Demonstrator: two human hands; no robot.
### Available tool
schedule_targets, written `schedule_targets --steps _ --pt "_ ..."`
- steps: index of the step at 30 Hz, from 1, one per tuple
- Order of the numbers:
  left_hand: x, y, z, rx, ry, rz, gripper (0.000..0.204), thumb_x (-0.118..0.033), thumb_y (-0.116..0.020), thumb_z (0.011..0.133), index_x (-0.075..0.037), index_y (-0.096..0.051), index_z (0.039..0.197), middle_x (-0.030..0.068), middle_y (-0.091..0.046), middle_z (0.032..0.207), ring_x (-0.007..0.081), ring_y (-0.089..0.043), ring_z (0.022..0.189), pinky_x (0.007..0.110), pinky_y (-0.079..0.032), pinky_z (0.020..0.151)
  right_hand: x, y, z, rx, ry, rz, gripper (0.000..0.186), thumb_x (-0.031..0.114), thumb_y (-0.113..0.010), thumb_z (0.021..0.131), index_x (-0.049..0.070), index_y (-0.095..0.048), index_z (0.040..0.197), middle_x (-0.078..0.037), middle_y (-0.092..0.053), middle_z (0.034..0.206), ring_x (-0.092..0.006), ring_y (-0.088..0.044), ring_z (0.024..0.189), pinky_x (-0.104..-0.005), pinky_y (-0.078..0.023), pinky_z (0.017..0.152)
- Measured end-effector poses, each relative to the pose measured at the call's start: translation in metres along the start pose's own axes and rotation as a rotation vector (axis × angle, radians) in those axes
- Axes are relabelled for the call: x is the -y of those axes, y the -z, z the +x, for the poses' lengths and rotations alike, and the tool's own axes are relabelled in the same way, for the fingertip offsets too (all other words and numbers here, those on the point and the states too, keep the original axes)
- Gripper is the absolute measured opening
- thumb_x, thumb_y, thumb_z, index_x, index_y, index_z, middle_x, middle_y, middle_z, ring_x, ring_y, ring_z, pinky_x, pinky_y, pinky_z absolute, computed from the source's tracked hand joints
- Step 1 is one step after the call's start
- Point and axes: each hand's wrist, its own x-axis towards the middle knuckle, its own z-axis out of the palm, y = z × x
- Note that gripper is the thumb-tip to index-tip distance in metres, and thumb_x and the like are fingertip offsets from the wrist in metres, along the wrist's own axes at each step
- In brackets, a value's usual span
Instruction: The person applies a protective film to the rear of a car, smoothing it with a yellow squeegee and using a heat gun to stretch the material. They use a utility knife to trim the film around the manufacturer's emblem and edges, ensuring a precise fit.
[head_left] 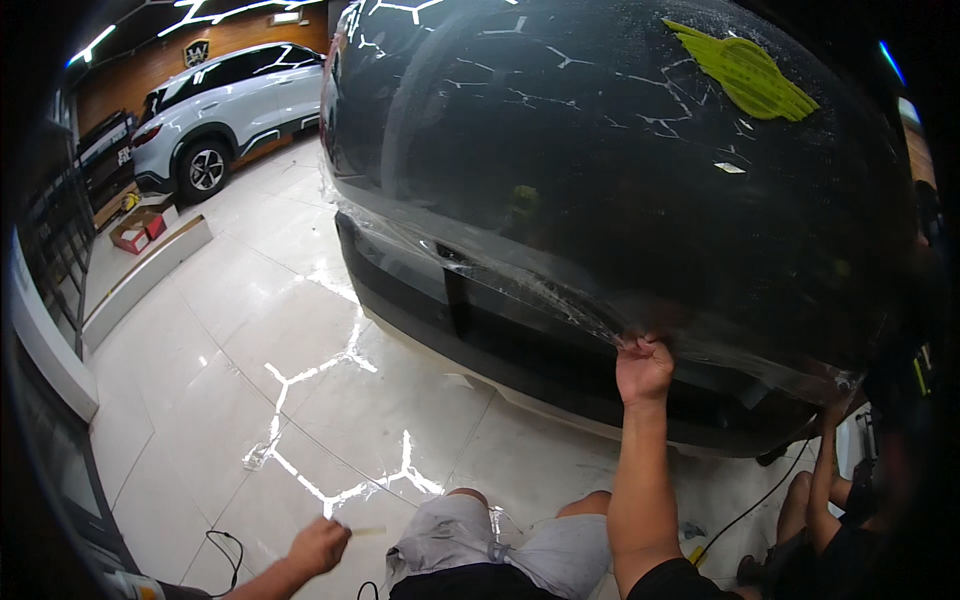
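Note:
My right hand (pixel 645 370) is raised to the lower edge of the dark glossy car panel (pixel 600 200), fingers closed on clear film (pixel 540 295). The film is stretched and wrinkled along the edge, above the black lower bumper (pixel 400 290). My left hand (pixel 318 545) is low, away from the car, closed on a thin, pale flat tool (pixel 362 532). A yellow-green winged-shaped piece (pixel 745 75) lies on the upper right of the panel, among small droplets.
A co-worker's arm (pixel 822 470) reaches the car's right lower corner. A white car (pixel 230 110) stands at back left, near red boxes (pixel 135 235) behind a low ledge (pixel 150 270). Dark cables (pixel 750 515) lie on the glossy tiled floor (pixel 200 400).

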Motion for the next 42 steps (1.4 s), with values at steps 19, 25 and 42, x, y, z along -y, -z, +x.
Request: schedule_targets --steps 19,25,42 --pt "-0.190 0.217 0.193 -0.551 -1.030 -0.984 0.023 -0.006 -0.063 0.085 0.000 -0.060 0.107 0.0160 -0.059 0.102 0.0316 -0.064 0.089 0.042 -0.056 0.079 -0.010 0.015 0.003 0.017 0.081 0.054 0.011 0.001 -0.055 0.071 0.008 -0.062 0.075 -0.007 -0.066 0.092 -0.0248 -0.061 0.090 -0.0404 -0.049 0.083" --pt "-0.212 0.125 0.355 -0.211 -0.238 -1.226 0.031 -0.010 -0.066 0.087 -0.002 -0.059 0.116 0.0109 -0.062 0.105 0.0231 -0.060 0.102 0.033 -0.048 0.089 -0.017 0.006 0.008 0.060 0.079 0.121 0.009 0.001 -0.056 0.071 0.007 -0.062 0.075 -0.006 -0.062 0.078 -0.0230 -0.059 0.081 -0.0405 -0.047 0.082" --pt "-0.262 0.076 0.462 -0.135 -0.357 -2.222 0.014 0.007 -0.047 0.076 -0.004 -0.056 0.080 0.0094 -0.056 0.080 0.0215 -0.056 0.081 0.032 -0.046 0.078 0.039 0.005 -0.084 -0.121 -0.287 -0.244 0.053 0.007 -0.061 0.087 0.008 -0.042 0.137 -0.013 -0.056 0.118 -0.0249 -0.057 0.107 -0.0430 -0.047 0.092"
